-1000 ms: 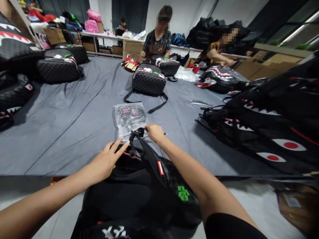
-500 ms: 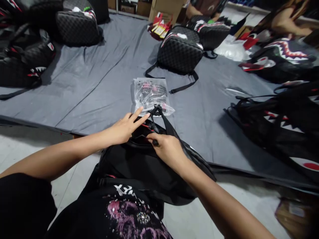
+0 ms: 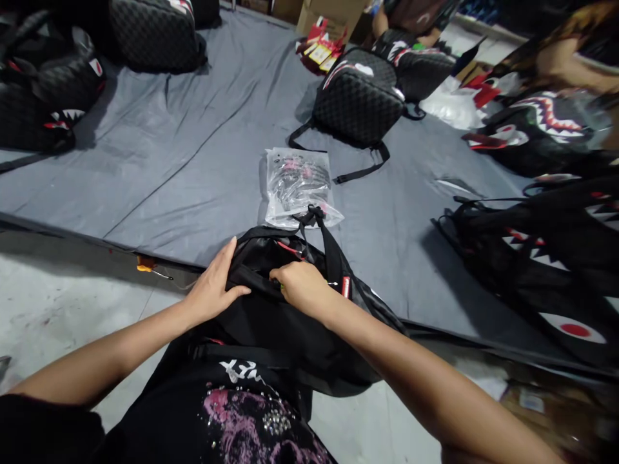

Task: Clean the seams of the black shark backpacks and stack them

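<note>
Work at the mouth of a black backpack [image 3: 285,335] is the step in hand, as far as I can judge: the bag lies close in front of the person, its lower part off the near edge of the grey-covered worktop [image 3: 193,161] and its top resting on it. The left hand [image 3: 213,293] clasps the bag's left shoulder, fingers laid along the side and thumb hooked over the rim, steadying it. The right hand [image 3: 302,290] is curled tight, pinching something small at the opening, probably a zip pull, though it is too small to tell. A next move along that opening would call for taut fabric under the left hand and a clear path past the carry loop [image 3: 312,216]. Just beyond the loop lies a clear plastic bag [image 3: 297,187], then a checkered backpack [image 3: 360,96] with red tags [image 3: 322,51] behind it; shark-mouth backpacks [image 3: 546,258] are heaped at the right
</note>
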Available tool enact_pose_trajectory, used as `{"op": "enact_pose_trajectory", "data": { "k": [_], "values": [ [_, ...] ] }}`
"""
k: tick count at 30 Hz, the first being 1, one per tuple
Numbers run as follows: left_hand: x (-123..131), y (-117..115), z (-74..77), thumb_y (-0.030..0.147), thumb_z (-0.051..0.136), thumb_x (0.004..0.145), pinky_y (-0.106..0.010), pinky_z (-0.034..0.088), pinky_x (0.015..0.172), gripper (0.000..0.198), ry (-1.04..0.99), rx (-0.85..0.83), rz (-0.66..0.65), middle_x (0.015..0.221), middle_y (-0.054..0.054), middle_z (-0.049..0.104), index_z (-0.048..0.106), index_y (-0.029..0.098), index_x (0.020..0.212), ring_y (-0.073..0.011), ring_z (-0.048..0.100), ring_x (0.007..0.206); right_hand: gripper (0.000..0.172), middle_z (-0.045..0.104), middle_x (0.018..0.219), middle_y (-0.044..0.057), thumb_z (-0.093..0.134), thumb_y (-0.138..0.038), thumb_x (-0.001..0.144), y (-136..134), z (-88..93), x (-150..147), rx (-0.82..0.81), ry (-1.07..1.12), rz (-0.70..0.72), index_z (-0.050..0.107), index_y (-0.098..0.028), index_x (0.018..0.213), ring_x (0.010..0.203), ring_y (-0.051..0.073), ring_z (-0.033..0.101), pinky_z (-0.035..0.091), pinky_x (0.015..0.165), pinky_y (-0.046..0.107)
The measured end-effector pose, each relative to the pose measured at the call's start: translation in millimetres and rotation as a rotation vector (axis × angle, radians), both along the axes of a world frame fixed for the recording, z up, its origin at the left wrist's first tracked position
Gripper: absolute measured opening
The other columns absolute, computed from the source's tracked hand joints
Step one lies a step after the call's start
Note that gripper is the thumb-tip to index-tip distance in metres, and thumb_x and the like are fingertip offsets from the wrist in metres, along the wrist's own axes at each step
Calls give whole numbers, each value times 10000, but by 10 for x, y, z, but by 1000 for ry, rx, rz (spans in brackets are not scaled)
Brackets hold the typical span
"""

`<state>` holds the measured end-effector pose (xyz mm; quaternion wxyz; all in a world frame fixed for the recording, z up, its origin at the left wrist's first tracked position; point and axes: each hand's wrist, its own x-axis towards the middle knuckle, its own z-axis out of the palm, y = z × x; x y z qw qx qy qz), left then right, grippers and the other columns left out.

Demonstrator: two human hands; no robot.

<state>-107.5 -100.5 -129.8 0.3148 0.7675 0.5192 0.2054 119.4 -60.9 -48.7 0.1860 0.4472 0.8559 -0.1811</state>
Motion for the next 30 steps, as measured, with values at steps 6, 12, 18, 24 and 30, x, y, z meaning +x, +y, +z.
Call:
{"op": "enact_pose_trajectory", "data": {
  "k": [6, 12, 18, 24, 30],
  "values": [
    [9, 51, -60, 407, 662, 905, -510, 316, 1235, 1018, -41, 43, 10, 1656, -157, 222, -70, 286, 1602, -305, 278, 1523, 284, 751, 1002, 108, 480, -109, 955, 35, 74, -119, 125, 45, 24, 685, -158, 1144, 871, 243, 727, 445, 652, 295],
    [-19, 52, -162, 446, 634, 914, -526, 345, 1211, 987, -61, 60, 39, 1646, -155, 254, -52, 287, 1607, -318, 297, 1514, 269, 755, 1084, 101, 561, -117, 921, 238, 31, -340, 28, 274, 133, 694, -165, 1150, 1034, 230, 704, 478, 771, 280],
    [60, 123, -59, 581, 707, 807, -521, 384, 1181, 1130, -86, -177, 164, 1582, -172, 390, 12, 192, 1609, -335, 426, 1443, 247, 754, 925, 174, 520, 6, 880, -81, 464, 159, 49, -217, -134, 714, -106, 984, 900, 281, 743, 528, 713, 316],
    [599, 67, 279, 495, 662, 855, -467, 566, 959, 516, -81, -287, -7, 1164, -134, 738, 624, 140, 1228, -341, 697, 1109, 161, 741, 862, 98, 558, -165, 925, -1035, 570, 929, -76, -131, -693, 702, -165, 997, 816, 222, 728, 497, 664, 259],
    [1373, 92, 1256, 288, 755, 803, -414, 564, 1042, 562, -233, 175, -539, 1293, -169, 678, 608, 98, 1311, -313, 645, 1226, 535, 737, 1064, 110, 515, -312, 876, -2037, 448, 1682, -549, 273, -1234, 565, -206, 1397, 860, 217, 718, 521, 494, 216]
  ]
}}
